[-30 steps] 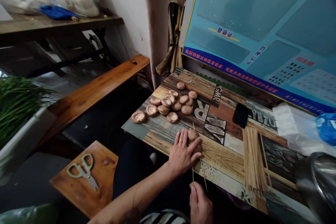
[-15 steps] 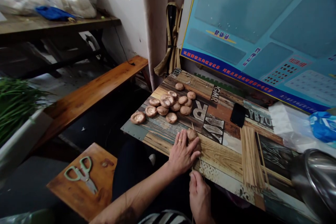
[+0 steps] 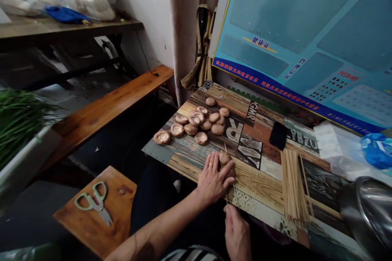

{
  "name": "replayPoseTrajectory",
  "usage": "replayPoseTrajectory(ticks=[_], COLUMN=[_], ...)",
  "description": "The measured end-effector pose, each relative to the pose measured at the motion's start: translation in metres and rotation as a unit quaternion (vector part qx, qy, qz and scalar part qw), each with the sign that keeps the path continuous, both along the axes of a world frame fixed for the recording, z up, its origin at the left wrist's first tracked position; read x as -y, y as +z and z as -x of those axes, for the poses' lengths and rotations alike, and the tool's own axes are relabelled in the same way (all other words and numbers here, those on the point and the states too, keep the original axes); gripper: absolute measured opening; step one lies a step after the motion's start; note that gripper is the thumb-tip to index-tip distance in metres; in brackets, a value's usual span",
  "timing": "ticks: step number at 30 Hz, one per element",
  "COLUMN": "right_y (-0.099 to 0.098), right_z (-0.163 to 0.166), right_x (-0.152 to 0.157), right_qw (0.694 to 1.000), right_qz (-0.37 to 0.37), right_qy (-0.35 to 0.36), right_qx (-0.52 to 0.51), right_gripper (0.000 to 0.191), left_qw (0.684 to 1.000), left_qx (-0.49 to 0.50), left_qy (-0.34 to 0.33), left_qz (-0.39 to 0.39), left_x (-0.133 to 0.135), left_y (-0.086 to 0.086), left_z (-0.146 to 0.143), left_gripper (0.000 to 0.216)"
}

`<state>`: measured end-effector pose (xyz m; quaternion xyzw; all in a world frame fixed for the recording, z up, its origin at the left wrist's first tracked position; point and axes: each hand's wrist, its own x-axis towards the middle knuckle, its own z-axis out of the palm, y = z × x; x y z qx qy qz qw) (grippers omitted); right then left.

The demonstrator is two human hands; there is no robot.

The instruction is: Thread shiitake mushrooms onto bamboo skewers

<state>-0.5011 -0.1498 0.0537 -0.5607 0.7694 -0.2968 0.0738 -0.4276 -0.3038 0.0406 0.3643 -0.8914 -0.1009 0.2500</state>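
Note:
My left hand (image 3: 212, 177) lies flat over brown mushrooms (image 3: 225, 158) at the near edge of the patterned table, fingers stretched and slightly spread. The mushrooms are partly covered by that hand. The tip of a thin wooden skewer (image 3: 226, 147) sticks out past their far side. Below the table edge, my right hand (image 3: 237, 230) is closed in a pinch on the skewer's near end. A second thin stick runs close beside it. Farther back on the table lies a loose group of mushrooms (image 3: 196, 118), some with their undersides up.
A bundle of skewers (image 3: 294, 187) and a black phone (image 3: 278, 135) lie to the right on the table (image 3: 269, 179). A metal pot (image 3: 367, 212) and plastic bags (image 3: 333, 147) stand beyond. Green-handled scissors (image 3: 94, 204) rest on a wooden stool (image 3: 119, 228) at left, near a bench (image 3: 122, 110).
My right hand has slid slightly back toward me and to the right along the skewer. My left hand stays on the mushrooms. The view has shifted a little.

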Motion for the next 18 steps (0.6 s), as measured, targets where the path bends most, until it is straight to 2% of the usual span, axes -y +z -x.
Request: replayPoseTrajectory(ticks=[8,13,15,18], right_y=[-0.004,-0.003,-0.001,0.006], right_z=[0.003,0.003,0.013,0.044], right_x=[0.025,0.026,0.023,0.025], right_qw=[0.999,0.997,0.994,0.987], right_qz=[-0.001,0.002,0.006,0.002], right_qy=[0.002,0.025,0.027,-0.014], right_qx=[-0.044,-0.078,-0.109,-0.162], right_gripper=[0.058,0.050,0.049,0.046], left_qw=[1.000,1.000,1.000,0.998], left_qx=[0.002,-0.004,-0.017,-0.067], left_qy=[-0.003,-0.007,-0.016,0.004], left_qz=[0.012,0.014,0.017,0.011], left_x=[0.000,0.000,0.001,0.012], left_y=[0.002,-0.002,-0.003,-0.004], left_z=[0.000,0.000,-0.003,-0.013], left_gripper=[0.057,0.059,0.059,0.056])
